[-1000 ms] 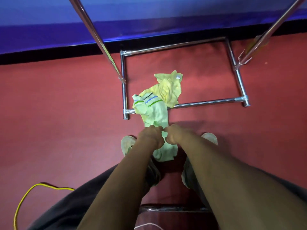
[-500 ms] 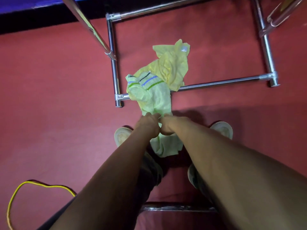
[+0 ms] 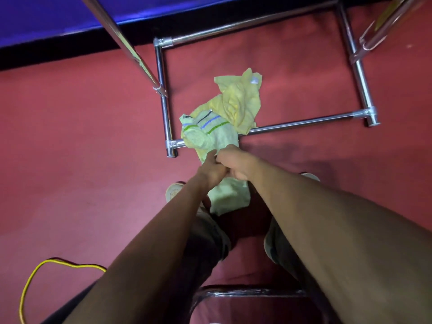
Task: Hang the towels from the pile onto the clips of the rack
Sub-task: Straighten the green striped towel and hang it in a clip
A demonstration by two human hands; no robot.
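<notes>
At the bottom edge, around 6 o'clock, a dark curved metal bar (image 3: 245, 293) crosses the view, and a yellow cable (image 3: 42, 270) loops on the red floor (image 3: 70, 171) at 8 o'clock. Both bare forearms reach forward from the lower corners and meet just below the centre. The left hand (image 3: 211, 170) and the right hand (image 3: 233, 163) touch each other, fingers of both clenched on the same pale green towel (image 3: 224, 197), which is gathered between them; its free end hangs down below the hands, between two light shoes (image 3: 174, 190) seen at either side of the arms. Above the hands the same towel runs up over the near bar of the rack (image 3: 304, 122), where its striped part, with blue and green lines, lies bunched on the bar's left end. Just beyond it, toward 12 o'clock and touching it, a yellow towel (image 3: 240, 101) lies crumpled on the floor inside the rack's rectangular base, one corner lapping the near bar. The rack's shiny uprights slant out of view at 11 o'clock and 1 o'clock; its clips cannot be seen. At the far top, a dark strip and a blue surface (image 3: 58, 17) border the floor.
</notes>
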